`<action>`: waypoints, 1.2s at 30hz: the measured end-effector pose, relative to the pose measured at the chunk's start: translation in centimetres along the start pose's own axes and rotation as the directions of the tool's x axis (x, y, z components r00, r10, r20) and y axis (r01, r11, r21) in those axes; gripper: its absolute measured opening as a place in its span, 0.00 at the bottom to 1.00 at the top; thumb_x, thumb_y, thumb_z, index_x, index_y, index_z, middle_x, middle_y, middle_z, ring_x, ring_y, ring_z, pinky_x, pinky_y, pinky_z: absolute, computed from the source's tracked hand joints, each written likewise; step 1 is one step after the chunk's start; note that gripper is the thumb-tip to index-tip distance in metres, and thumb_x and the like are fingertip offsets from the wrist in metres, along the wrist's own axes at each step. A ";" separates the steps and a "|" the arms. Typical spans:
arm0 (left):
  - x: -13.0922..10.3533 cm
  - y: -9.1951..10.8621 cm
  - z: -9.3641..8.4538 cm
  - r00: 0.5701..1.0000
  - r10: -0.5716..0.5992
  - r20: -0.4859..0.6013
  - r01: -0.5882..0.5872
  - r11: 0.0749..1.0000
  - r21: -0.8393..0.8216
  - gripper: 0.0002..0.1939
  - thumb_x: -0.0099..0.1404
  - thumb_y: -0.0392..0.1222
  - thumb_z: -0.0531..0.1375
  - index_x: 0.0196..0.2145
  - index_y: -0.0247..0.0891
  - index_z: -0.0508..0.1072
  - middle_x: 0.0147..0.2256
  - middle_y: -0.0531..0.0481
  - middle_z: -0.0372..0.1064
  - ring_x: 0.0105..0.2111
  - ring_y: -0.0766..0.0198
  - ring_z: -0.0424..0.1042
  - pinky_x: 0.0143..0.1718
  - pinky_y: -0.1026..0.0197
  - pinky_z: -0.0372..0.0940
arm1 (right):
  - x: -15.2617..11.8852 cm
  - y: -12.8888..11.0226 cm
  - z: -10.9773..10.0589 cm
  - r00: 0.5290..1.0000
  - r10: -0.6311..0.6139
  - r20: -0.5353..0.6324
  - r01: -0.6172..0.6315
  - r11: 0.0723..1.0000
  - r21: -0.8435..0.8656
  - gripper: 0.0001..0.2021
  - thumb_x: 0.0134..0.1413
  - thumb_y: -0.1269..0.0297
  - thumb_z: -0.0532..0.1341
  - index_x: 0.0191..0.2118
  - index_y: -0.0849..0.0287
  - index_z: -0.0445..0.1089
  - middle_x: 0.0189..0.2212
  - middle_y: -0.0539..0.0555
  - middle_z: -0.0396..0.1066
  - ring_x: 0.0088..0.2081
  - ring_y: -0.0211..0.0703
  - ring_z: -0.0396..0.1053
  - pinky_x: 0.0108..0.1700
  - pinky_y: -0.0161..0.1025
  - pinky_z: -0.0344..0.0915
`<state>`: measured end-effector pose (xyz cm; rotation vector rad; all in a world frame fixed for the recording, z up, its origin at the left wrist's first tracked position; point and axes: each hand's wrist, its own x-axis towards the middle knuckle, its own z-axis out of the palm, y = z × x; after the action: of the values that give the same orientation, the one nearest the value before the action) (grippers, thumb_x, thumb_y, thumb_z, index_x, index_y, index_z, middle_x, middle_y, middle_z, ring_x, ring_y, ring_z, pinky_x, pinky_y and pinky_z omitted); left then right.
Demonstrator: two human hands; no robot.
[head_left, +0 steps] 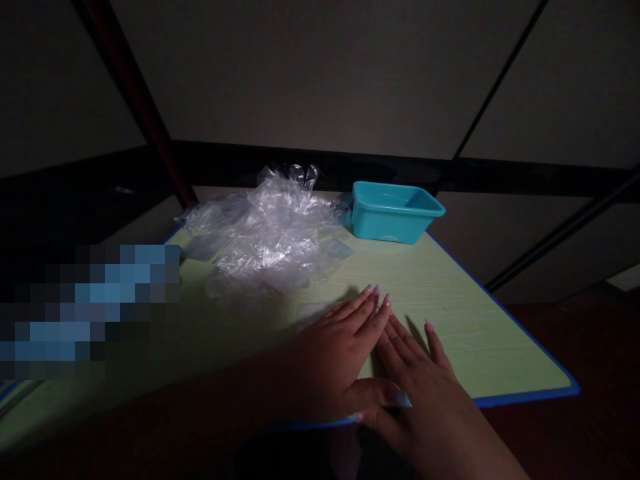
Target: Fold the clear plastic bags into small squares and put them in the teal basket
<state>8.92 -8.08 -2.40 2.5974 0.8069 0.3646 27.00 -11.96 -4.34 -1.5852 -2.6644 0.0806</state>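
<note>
My left hand (345, 347) lies flat with its fingers stretched out, its thumb crossing over my right hand. Under its fingers, the edge of a clear plastic piece (311, 312) shows; most of it is covered. My right hand (425, 380) is also spread palm down on the table (490, 340), close against the left, with its little finger apart. A heap of crumpled clear plastic bags (275, 233) lies just beyond my hands. Right of the heap, at the far side, stands a turquoise plastic basket (393, 223).
Blue trim (530, 400) edges the pale green table. Panelled partitions (320, 80) rise behind it. A blurred-out bluish patch (105, 300) hides something at the left. The surroundings are dim, with dark floor at the right.
</note>
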 end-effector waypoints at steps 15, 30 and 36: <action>1.6 3.3 3.0 0.958 -0.275 -0.084 0.281 0.956 0.079 0.38 0.69 0.58 0.43 0.65 0.26 0.41 0.66 0.35 0.31 0.65 0.51 0.31 0.64 0.48 0.40 | 0.3 -0.3 -0.3 0.999 -0.032 -0.003 0.032 0.993 0.111 0.50 0.36 0.49 0.66 0.65 0.65 0.48 0.64 0.66 0.39 0.64 0.67 0.40 0.60 0.69 0.36; -2.0 0.8 3.3 0.908 -0.353 -0.227 0.411 0.857 0.311 0.35 0.70 0.58 0.45 0.64 0.29 0.50 0.65 0.35 0.40 0.64 0.50 0.39 0.62 0.46 0.48 | 0.3 -0.2 -1.2 0.984 0.047 0.171 -0.069 0.989 0.130 0.59 0.36 0.43 0.66 0.65 0.71 0.35 0.64 0.64 0.26 0.65 0.56 0.27 0.63 0.57 0.25; -2.5 0.5 3.6 0.872 -0.407 -0.273 0.484 0.803 0.348 0.36 0.69 0.58 0.45 0.63 0.27 0.53 0.64 0.34 0.42 0.64 0.50 0.42 0.61 0.47 0.49 | 0.3 -0.3 -1.6 0.979 0.048 0.197 -0.078 0.985 0.151 0.57 0.38 0.44 0.66 0.65 0.71 0.36 0.64 0.64 0.27 0.65 0.55 0.28 0.63 0.56 0.25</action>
<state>8.41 -11.00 -5.73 2.6343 1.6867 0.3231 26.74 -11.82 -2.68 -1.6906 -2.6645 0.4584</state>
